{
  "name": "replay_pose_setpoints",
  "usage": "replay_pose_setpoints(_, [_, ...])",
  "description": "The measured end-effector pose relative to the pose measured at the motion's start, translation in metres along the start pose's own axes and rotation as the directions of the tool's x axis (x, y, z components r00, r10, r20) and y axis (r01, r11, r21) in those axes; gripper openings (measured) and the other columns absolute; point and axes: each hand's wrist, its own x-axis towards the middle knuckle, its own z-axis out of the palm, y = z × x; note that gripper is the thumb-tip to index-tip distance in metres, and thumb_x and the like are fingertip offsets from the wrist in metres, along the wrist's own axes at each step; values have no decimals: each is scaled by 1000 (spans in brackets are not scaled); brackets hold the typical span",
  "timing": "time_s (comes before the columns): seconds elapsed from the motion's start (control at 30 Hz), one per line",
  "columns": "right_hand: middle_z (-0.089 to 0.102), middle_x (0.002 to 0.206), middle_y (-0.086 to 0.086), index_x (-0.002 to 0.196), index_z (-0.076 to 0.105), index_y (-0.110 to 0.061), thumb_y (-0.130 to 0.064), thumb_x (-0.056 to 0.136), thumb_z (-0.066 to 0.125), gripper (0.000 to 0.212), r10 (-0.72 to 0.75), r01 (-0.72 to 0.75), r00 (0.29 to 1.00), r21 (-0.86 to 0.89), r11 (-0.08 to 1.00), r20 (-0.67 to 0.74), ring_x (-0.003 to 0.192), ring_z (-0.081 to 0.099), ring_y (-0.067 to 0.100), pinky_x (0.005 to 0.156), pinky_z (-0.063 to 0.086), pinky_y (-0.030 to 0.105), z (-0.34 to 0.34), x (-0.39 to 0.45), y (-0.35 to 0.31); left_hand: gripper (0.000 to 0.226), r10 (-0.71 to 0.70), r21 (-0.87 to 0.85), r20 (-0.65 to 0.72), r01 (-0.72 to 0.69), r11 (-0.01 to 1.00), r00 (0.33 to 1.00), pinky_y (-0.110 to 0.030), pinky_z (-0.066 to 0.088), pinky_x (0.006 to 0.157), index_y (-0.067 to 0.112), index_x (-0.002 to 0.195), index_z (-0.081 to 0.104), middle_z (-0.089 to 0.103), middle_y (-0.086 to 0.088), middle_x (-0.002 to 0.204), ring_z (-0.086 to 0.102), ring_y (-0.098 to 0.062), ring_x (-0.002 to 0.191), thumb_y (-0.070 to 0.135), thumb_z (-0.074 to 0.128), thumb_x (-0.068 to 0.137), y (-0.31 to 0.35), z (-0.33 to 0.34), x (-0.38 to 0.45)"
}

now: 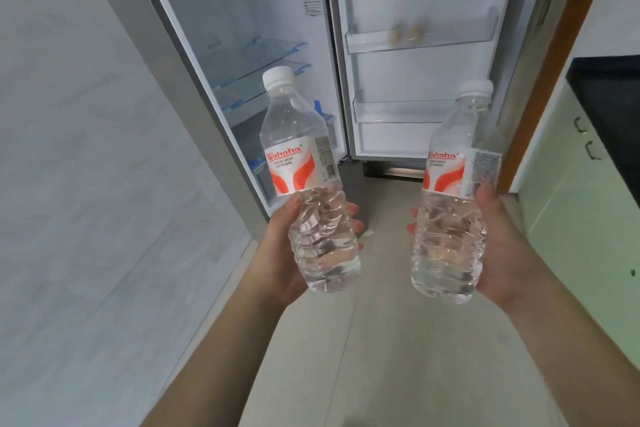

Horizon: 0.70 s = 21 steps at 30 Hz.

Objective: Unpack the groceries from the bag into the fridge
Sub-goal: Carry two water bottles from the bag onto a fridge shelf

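Bottles held up w/ fridge open ahead, one per hand.
Head view: left hand (277,253) wrapped round left water bottle (304,163), right hand (498,253) round right water bottle (453,191); gripped low, caps up, prob. ready for door shelf (398,114). Clear ribbed plastic, white caps, red-orange labels, full. Bag not in view.
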Motion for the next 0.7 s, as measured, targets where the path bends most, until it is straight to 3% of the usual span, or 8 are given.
replay_pose_setpoints(0.13, [76, 98, 11, 85, 80, -23, -76, 45, 72, 67, 41, -40, 996, -15, 999, 82, 89, 74, 29, 68, 62, 41, 8, 40, -1, 71, 27, -52, 23, -25, 998, 999, -45, 45, 89, 8, 106, 64, 68, -10, 98, 65, -26, 89, 55, 86, 57, 7, -22, 23])
replay_pose_setpoints(0.27, [76, 94, 12, 93, 73, -19, -62, 70, 46, 56, 52, -51, 997, -23, 998, 61, 84, 74, 28, 69, 60, 42, 27, 85, -4, 66, 70, -59, 6, -70, 996, 998, -45, 48, 88, 9, 101, 71, 70, -10, 98, 67, -26, 89, 55, 86, 56, 21, -50, 50])
replay_pose_setpoints(0.7, [75, 98, 10, 117, 62, -16, -63, 69, 50, 68, 69, -55, 990, -112, 992, 124, 91, 73, 29, 72, 61, 41, 107, 251, -18, 63, 192, -110, 11, -190, 976, 981, -43, 59, 77, 12, 97, 76, 73, -10, 94, 70, -25, 83, 54, 87, 52, 113, -138, 148])
